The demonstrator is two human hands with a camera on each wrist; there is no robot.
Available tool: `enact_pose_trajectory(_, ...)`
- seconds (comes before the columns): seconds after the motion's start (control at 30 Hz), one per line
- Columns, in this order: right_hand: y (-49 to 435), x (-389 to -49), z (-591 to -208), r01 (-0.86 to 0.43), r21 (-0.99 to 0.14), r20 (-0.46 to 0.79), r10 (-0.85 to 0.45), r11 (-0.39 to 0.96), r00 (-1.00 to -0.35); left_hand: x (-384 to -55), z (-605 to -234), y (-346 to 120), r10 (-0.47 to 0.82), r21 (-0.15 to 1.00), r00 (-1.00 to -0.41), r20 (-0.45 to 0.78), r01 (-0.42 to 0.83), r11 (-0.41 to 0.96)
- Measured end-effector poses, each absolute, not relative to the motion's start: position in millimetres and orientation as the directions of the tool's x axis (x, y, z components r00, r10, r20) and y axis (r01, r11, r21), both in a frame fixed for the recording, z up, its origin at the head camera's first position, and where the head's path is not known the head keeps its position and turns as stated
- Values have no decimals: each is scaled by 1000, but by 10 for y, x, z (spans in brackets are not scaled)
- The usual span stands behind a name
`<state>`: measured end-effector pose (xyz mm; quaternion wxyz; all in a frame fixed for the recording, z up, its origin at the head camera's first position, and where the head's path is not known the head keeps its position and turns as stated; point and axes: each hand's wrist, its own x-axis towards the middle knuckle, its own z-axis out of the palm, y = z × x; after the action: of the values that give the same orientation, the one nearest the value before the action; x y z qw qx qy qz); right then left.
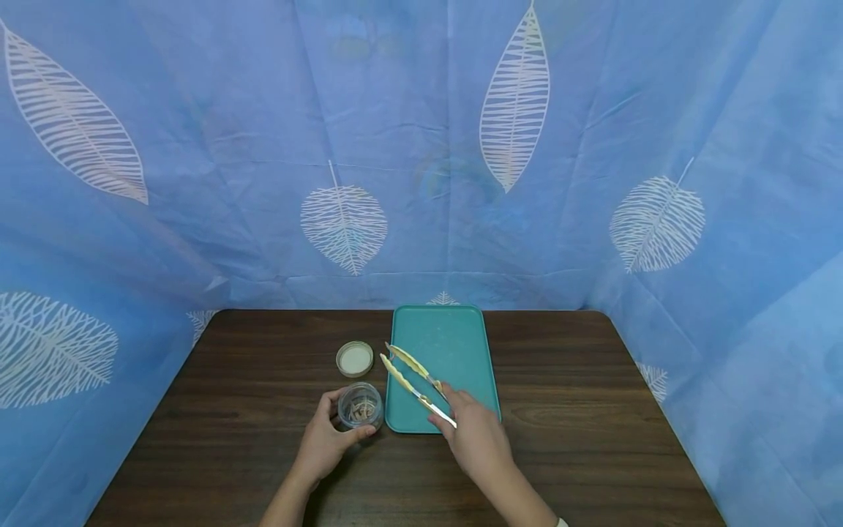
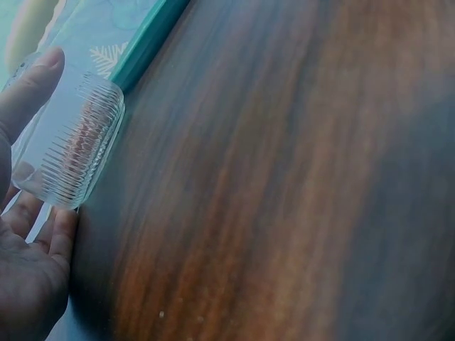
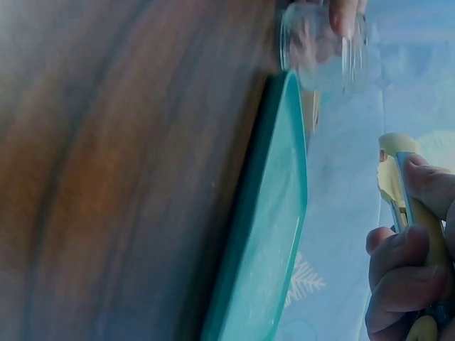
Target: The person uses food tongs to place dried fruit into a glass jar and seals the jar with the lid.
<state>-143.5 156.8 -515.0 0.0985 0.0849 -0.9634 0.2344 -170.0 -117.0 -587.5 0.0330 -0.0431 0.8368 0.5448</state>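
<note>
My left hand (image 1: 321, 443) grips a clear glass jar (image 1: 360, 405), with the thumb on its near side and the fingers round the far left. The jar stands upright without a lid, and small brownish pieces show inside it. In the left wrist view the jar's ribbed base (image 2: 84, 145) sits at the wood surface. My right hand (image 1: 477, 435) holds metal tongs (image 1: 410, 383) with yellowish tips by their arms. The tongs' arms are spread, and their tips hang over the left part of the teal tray (image 1: 454, 344), pointing up and left past the jar.
Beyond the jar a round lid (image 1: 355, 359) with a pale inside lies on the dark wooden table (image 1: 573, 410). The tray has a low raised rim and reaches the table's far edge. A blue cloth (image 1: 421, 132) with white leaf prints hangs round the back and sides.
</note>
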Motion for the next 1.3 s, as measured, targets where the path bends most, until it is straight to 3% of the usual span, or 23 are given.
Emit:
enact_pose_trajectory(0.43, 1454, -1087, -5151, -286, -447, 195, -219, 848, -956, -1690, -5868, -1166, -36, 910, -994, -103, -109, 399)
enact_pose_trajectory(0.87, 1447, -1006, -5147, -339, -435, 184, -287, 834, -940, -1696, -5875, -1171, -40, 911, -995, -96, -104, 399)
enact_pose_trajectory(1.03, 1446, -1002, -5140, -301, -464, 127, -273, 833, -954, -1700, -5884, -1167, -50, 916, -995, -84, -97, 390)
enact_pose_trajectory(1.3, 1471, -1004, -5107, -133, -567, 6, -157, 813, -988, -1695, -5908, -1171, -47, 917, -994, -96, -107, 385)
